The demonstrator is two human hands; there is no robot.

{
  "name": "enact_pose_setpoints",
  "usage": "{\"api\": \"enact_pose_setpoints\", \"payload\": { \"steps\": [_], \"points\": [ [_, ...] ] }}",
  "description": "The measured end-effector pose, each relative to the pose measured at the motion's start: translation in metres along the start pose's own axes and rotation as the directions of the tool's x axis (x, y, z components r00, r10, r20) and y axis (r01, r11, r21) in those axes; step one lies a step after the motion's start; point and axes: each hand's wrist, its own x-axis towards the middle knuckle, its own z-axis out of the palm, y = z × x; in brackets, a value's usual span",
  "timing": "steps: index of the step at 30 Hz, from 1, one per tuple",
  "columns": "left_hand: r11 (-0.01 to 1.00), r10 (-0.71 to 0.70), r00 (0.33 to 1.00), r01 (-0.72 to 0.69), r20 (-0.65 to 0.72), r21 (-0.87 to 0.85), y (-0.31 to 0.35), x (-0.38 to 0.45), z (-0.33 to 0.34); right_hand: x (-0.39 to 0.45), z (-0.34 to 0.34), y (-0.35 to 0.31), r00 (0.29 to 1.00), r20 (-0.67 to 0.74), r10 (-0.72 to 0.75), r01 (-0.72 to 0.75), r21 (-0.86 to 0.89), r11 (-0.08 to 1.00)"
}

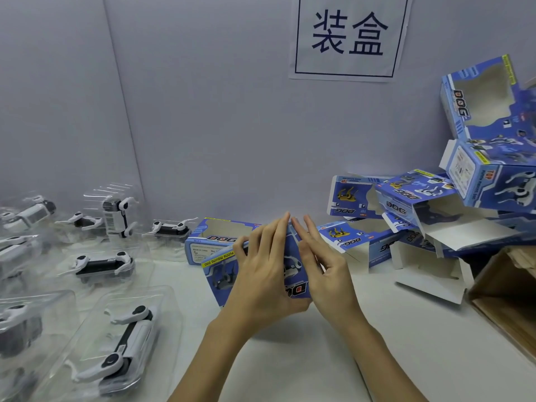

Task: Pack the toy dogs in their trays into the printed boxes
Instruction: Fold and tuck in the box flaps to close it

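A blue printed box [222,272] stands tilted on the white table in the middle, between both hands. My left hand [262,274] lies over its front face with fingers straight, thumb at the lower edge. My right hand [324,265] presses its right end, fingers straight and pointing up. Several toy dogs in clear plastic trays lie at the left, the nearest one [124,343] by my left forearm, another [103,265] behind it. A second box [214,239] with an open window lies just behind the held one.
A heap of empty printed boxes [429,216] fills the right back corner, stacked up the wall. A brown cardboard carton [504,291] stands at the right edge. A paper sign [348,36] hangs on the grey wall [217,111].
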Motion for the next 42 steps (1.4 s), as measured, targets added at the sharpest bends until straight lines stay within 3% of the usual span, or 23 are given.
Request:
{"api": "enact_pose_setpoints", "payload": {
  "steps": [7,11,13,20,27,42],
  "points": [
    [0.997,-0.069,0.989,0.065,-0.127,-0.035,0.004,0.003,-0.004,-0.002,-0.006,-0.007,0.983,0.172,-0.062,0.086,-0.138,0.987],
    [0.995,-0.062,0.975,0.043,-0.215,-0.090,0.010,0.006,-0.008,-0.002,-0.013,-0.015,0.985,0.062,-0.159,0.157,0.036,0.987],
    [0.993,-0.073,0.964,0.046,-0.254,-0.112,0.013,0.007,-0.009,0.000,-0.015,-0.018,0.983,0.005,-0.184,0.184,0.021,0.983],
    [0.942,-0.228,0.939,0.147,-0.258,-0.301,0.027,0.004,-0.001,0.002,-0.019,-0.019,0.995,-0.075,-0.058,0.061,0.040,0.997],
    [0.947,-0.220,0.950,0.152,-0.223,-0.283,0.027,0.002,0.002,0.004,-0.024,-0.020,0.993,-0.117,0.009,-0.007,0.020,1.000],
    [0.982,-0.114,0.955,0.067,-0.274,-0.174,0.021,-0.004,0.002,0.001,-0.017,-0.022,0.988,-0.152,-0.023,0.029,0.035,0.999]
  ]
}}
